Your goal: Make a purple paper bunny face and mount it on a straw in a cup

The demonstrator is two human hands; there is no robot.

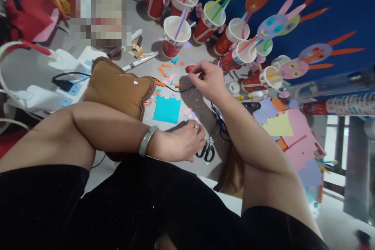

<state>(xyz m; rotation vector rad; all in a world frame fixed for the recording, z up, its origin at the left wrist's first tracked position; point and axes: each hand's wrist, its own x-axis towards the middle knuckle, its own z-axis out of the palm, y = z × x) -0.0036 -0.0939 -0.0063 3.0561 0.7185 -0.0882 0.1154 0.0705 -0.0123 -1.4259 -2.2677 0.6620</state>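
My left hand (178, 140), with a bangle on the wrist and a ring, is low over the table with its fingers curled. A small light-purple paper piece with yellow dots (191, 116) shows at its finger side; the fingertips are partly hidden. Farther forward, my right hand (209, 82) has thumb and fingers drawn together beside a small red object (190, 68). What lies between those fingertips, if anything, is hidden. Between my hands lies a turquoise paper square (166, 110) with a scalloped edge. Black-handled scissors (208, 152) rest right of my left hand.
Red-and-white paper cups (175, 37) with straws and paper rabbit faces (272, 27) line the back. A brown cushion (117, 86) sits at left, near a white power strip (73, 82). Paper scraps (162, 72) and a white marker (140, 61) lie around; coloured sheets (299, 136) are at right.
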